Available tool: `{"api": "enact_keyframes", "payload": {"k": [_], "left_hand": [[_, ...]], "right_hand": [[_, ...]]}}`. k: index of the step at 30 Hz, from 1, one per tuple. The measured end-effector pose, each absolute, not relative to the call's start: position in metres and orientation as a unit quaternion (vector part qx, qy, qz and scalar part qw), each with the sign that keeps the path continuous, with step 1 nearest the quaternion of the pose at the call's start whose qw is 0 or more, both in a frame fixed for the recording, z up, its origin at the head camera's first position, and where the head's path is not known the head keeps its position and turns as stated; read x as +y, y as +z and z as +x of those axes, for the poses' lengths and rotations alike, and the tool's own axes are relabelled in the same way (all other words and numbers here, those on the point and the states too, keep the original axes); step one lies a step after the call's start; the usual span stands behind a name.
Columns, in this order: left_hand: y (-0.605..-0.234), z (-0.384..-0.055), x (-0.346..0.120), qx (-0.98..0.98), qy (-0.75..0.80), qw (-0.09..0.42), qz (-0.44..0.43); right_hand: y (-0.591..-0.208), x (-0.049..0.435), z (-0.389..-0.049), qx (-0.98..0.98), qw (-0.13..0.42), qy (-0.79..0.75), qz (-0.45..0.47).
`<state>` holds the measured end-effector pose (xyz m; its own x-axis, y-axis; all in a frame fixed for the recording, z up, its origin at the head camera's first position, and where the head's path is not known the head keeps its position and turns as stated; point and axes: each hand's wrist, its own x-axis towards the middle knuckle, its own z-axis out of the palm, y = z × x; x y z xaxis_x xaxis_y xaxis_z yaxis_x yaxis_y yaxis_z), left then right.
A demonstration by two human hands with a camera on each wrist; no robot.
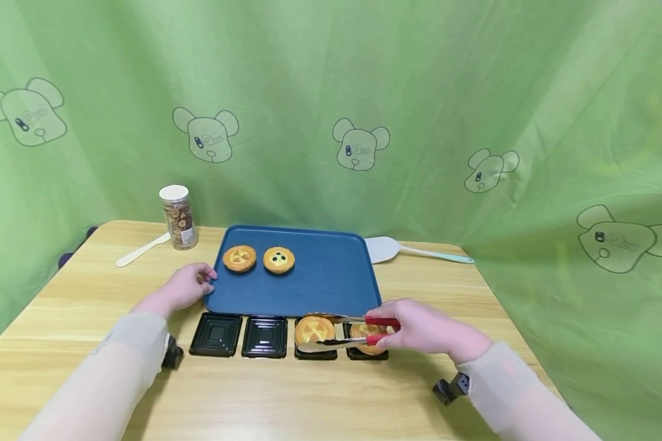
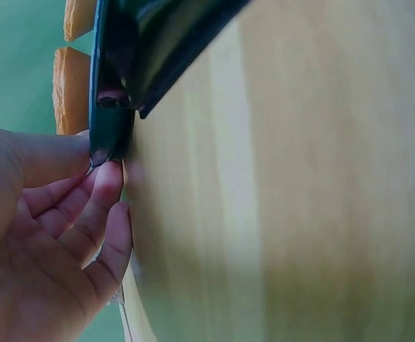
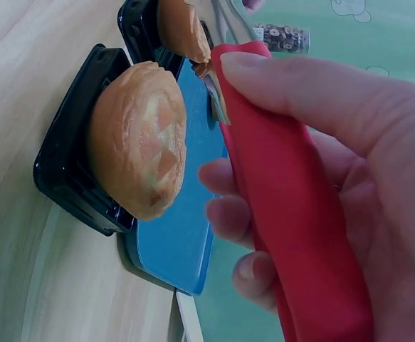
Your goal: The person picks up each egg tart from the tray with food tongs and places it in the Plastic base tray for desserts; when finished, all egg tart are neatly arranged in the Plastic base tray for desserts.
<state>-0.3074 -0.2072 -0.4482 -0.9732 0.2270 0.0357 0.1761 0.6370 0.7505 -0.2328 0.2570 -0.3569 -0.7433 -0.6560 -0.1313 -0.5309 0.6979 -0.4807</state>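
Observation:
My left hand point(image 1: 184, 286) pinches the left rim of a blue tray point(image 1: 331, 275) between thumb and fingertips, as the left wrist view shows. Two egg tarts lie on the tray: one with a wedge pattern point(image 1: 239, 258), one with dark berries point(image 1: 279, 260). In my right hand point(image 1: 419, 327) I hold metal tongs by their red handles point(image 3: 292, 185). The tongs' arms lie on either side of a tart point(image 1: 314, 329) in the third black plastic box; whether they squeeze it I cannot tell. Another tart point(image 3: 139, 139) sits in the rightmost black box point(image 3: 72, 153), beneath the tongs' handles.
Two black boxes, the leftmost point(image 1: 216, 334) and its neighbour point(image 1: 265, 336), hold nothing. A jar of dried rings point(image 1: 179, 220) and a pale spatula-like utensil point(image 1: 143, 250) are at the back left. Behind the tray's right side lies a white turner point(image 1: 383, 249). A green curtain point(image 1: 287, 73) closes the back.

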Motion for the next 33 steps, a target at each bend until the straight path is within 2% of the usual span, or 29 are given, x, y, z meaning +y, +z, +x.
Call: {"api": "enact_keyframes", "payload": {"k": [11, 23, 28, 33], "left_hand": [[-0.451, -0.309, -0.209, 0.903, 0.414, 0.027, 0.113], [-0.450, -0.308, -0.209, 0.902, 0.415, 0.026, 0.115], [-0.450, -0.308, -0.208, 0.901, 0.418, 0.025, 0.113], [-0.449, -0.307, -0.209, 0.901, 0.418, 0.022, 0.117]], "right_hand": [[-0.358, 0.256, -0.233, 0.921, 0.140, -0.178, -0.317], [-0.353, 0.265, -0.246, 0.900, 0.150, -0.257, -0.318], [-0.336, 0.263, -0.263, 0.898, 0.114, -0.292, -0.308], [-0.325, 0.249, -0.285, 0.924, 0.069, -0.248, -0.281]]}}
